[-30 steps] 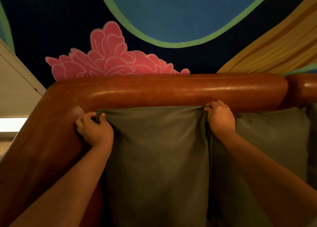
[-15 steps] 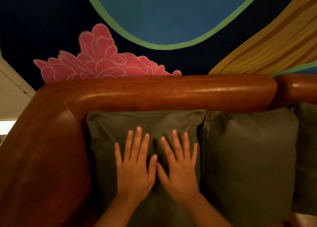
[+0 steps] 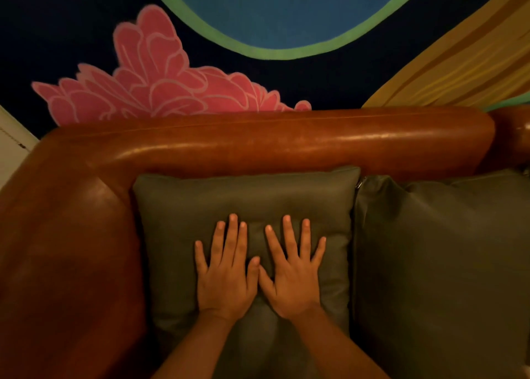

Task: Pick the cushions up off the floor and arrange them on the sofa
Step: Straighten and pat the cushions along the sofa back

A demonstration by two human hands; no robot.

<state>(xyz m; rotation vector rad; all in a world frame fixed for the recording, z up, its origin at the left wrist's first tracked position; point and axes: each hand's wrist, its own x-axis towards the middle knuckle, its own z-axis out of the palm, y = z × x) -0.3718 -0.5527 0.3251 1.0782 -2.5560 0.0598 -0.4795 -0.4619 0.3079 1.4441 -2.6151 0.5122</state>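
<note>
A dark green cushion [image 3: 243, 195] stands against the backrest in the left corner of the brown leather sofa [image 3: 258, 146]. My left hand [image 3: 226, 272] and my right hand [image 3: 292, 275] lie flat on its front, side by side, fingers spread, thumbs almost touching, denting the fabric. Neither hand grips anything. A second green cushion [image 3: 441, 252] leans against the backrest directly to the right, touching the first one.
The sofa's left armrest [image 3: 63, 264] curves along the left side. Behind the backrest is a painted wall with a pink flower [image 3: 155, 83], a blue shape edged in green and yellow bands. A pale surface [image 3: 11, 146] shows at the far left.
My hands let go of the cushion's top corners and moved down to its front, where they now press flat. The cushion sits lower and squarer in the corner.
</note>
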